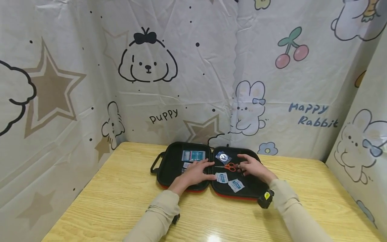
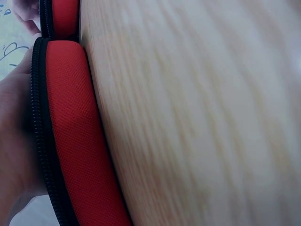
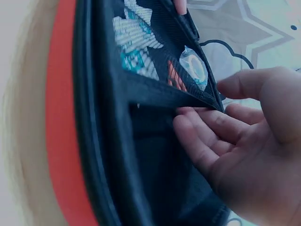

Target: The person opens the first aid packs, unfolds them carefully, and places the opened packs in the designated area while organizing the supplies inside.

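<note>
An unzipped black-and-red zip case lies spread flat on the table. My left hand rests over its middle, fingers extended and thumb near a white packet. In the left wrist view the case's red side hides part of that hand. At the right half, my right hand has curled fingertips at the band of a mesh pocket, which gapes there. Behind the mesh are orange-handled scissors, another white packet and a blue packet with a round disc.
A teal-and-white packet sits in the left half, with smaller items partly hidden by the left hand. The case's handle points left. Wood-grain table surrounds the case, and a printed curtain hangs behind.
</note>
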Motion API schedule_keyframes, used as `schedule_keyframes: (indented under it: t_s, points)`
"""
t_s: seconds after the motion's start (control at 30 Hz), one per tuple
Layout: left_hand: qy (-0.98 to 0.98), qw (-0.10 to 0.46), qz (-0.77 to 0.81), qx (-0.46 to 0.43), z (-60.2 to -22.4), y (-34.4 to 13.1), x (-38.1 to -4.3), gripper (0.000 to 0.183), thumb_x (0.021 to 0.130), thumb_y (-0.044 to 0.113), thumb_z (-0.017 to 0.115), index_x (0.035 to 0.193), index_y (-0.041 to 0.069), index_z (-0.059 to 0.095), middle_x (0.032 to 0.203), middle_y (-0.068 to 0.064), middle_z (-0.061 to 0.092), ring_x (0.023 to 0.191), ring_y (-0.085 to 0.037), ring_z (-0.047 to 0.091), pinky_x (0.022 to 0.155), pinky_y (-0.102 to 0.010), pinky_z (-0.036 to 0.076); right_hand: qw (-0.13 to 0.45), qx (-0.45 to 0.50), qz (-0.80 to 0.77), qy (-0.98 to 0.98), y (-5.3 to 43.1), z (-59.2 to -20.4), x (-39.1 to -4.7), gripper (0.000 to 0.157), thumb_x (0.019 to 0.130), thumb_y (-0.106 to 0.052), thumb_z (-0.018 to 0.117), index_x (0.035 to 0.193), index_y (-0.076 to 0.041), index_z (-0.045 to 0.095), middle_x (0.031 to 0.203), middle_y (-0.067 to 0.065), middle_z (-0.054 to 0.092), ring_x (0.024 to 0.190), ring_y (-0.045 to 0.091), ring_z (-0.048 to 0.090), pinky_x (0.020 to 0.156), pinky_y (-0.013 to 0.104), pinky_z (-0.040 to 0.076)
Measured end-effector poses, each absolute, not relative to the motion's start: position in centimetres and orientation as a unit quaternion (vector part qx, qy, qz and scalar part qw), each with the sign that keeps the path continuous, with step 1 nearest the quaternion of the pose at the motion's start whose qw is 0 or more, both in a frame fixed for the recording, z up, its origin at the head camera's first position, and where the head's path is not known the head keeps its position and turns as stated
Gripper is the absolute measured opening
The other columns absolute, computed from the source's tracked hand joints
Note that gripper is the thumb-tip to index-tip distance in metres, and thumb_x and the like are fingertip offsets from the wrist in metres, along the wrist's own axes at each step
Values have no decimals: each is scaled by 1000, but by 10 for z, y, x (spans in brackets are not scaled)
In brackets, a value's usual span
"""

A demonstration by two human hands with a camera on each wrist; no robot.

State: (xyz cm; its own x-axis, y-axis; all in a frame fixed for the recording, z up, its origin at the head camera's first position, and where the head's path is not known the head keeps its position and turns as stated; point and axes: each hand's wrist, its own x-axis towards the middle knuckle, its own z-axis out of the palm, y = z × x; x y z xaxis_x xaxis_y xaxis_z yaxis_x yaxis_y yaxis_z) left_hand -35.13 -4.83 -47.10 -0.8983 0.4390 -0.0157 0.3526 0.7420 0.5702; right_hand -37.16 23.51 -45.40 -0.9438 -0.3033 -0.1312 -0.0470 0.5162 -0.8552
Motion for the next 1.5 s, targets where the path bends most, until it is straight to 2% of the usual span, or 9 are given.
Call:
schedule_keyframes:
  t_s: [0.17, 0.27, 0.43, 1.1, 1.33, 1.5]
  points:
    - [930, 74, 288, 217, -473, -49, -354, 70, 89, 58, 65, 150, 30, 45, 163, -4, 29, 148, -46, 21, 114, -68, 21, 115, -120, -393, 904, 238, -452, -371, 56, 96, -11, 59, 145, 6, 37, 115, 25, 65, 89, 22, 65, 66, 34, 56]
    - [931, 73, 288, 211, -472, -51, -354, 70, 89, 59, 64, 150, 31, 45, 163, -3, 29, 149, -46, 21, 114, -68, 20, 68, -135, -329, 932, 237, -451, -372, 47, 94, -11, 63, 136, 4, 51, 112, 21, 66, 91, 23, 64, 73, 38, 54]
    - [930, 75, 291, 210, -471, -53, -352, 70, 89, 59, 65, 150, 31, 45, 163, -4, 29, 149, -46, 20, 114, -68, 20, 12, -140, -282, 949, 232, -448, -375, 33, 93, -12, 63, 123, 3, 63, 106, 16, 67, 95, 26, 61, 89, 48, 49]
    - [936, 71, 278, 205, -472, -49, -352, 70, 87, 61, 64, 149, 32, 47, 162, -3, 32, 147, -43, 26, 114, -66, 23, -11, -189, -284, 940, 218, -434, -397, 37, 91, -18, 68, 122, 3, 64, 99, 12, 69, 89, 23, 63, 83, 43, 51]
    - [936, 71, 277, 205, -472, -48, -353, 69, 88, 61, 63, 149, 32, 47, 162, -3, 32, 146, -41, 27, 114, -65, 23, 8, -186, -277, 942, 208, -438, -400, 37, 90, -20, 70, 122, 0, 65, 99, 9, 68, 89, 20, 62, 82, 41, 51]
    - [937, 68, 270, 210, -473, -49, -353, 69, 88, 62, 63, 149, 32, 46, 162, -3, 32, 145, -40, 29, 113, -64, 25, 10, -188, -270, 944, 203, -442, -400, 40, 88, -20, 71, 123, -1, 63, 105, 14, 67, 93, 25, 62, 85, 45, 50]
